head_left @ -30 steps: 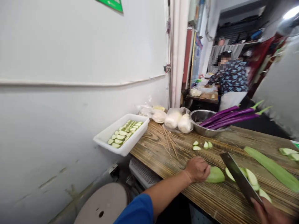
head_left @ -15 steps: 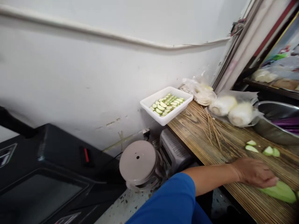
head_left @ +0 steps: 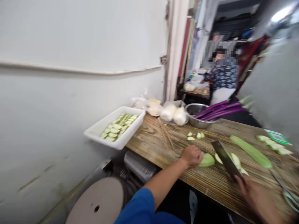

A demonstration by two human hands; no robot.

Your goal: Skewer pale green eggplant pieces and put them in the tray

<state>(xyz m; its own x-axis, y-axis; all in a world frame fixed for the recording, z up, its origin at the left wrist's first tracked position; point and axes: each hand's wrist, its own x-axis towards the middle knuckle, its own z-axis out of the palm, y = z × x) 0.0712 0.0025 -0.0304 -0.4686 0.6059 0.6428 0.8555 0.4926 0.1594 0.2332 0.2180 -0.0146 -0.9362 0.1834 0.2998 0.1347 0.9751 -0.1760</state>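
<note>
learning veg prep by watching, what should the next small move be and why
Probably shift the knife left to the free end of the green piece for another slice: the left hand steadies its other end, while the right hand holds the knife over slices already cut.

The left grip is curled, knuckles uppermost, its bare forearm slanting back behind it toward the body. Apart from it, to its right, the right grip is clenched, slightly blurred.
</note>
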